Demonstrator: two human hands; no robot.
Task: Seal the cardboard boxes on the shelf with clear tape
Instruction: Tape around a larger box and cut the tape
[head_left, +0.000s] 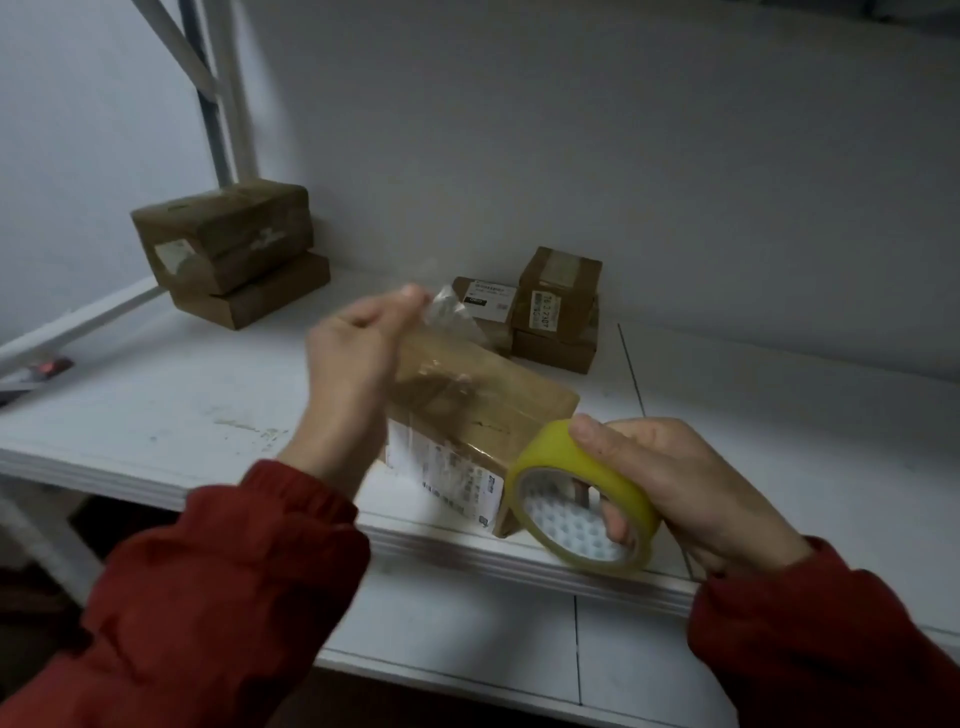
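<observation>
While the free end of the clear tape strip (448, 310) is pinched between the fingertips of the left hand (358, 353), raised over the far end of the cardboard box (498, 415), the tape roll (582, 499) is gripped by the right hand (685, 483), with the thumb on its outer face and fingers curled through the core. The roll is held just off the near right corner of the box, which lies at the front edge of the white shelf (156, 415) with a printed label (441, 467) on its near side. The step in hand is judged to be the laying of a drawn-out strip along the top seam. Whether the film touches the cardboard yet cannot be told, since it is clear and blurred.

For a clean seal, the strip should be held taut and lined up over the seam before it is lowered. The far end is best pressed down first and carried a little over the edge, and the tape then smoothed toward the roll so that no creases are trapped. Slack film is likely to fold and stick to itself. Two stacks of boxes, one at the back left (228, 244) and one at the back centre (558, 306), are seen well apart from this one
</observation>
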